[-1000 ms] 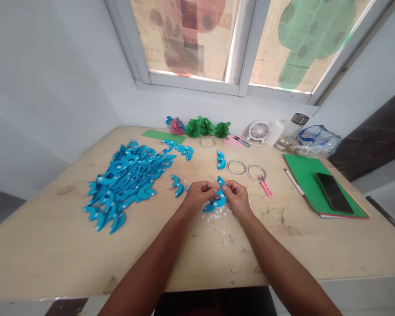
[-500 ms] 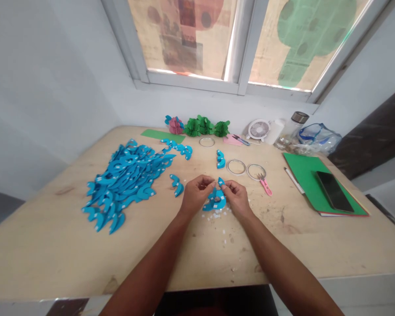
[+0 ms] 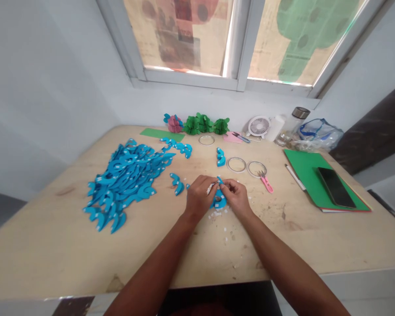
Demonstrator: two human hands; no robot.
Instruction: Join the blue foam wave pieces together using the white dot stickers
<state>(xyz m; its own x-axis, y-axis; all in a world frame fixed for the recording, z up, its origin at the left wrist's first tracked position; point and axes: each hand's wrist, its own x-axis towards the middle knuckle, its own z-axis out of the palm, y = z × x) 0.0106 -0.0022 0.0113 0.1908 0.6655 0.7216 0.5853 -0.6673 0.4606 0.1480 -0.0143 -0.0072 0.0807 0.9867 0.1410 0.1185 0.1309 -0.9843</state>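
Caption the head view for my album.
Both hands at a blue cutout, scattered white bits nearby, a blue pile leftward.

Pale wall (image 3: 52,66), bright window (image 3: 177,35), wooden table (image 3: 85,263)

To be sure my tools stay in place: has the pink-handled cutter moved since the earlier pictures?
No. The pink-handled cutter shows no shift either way: its tips still overlap the near edge of the rightmost silver ring.

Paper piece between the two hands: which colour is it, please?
The paper piece is blue with small white patches, best seen in the head view.
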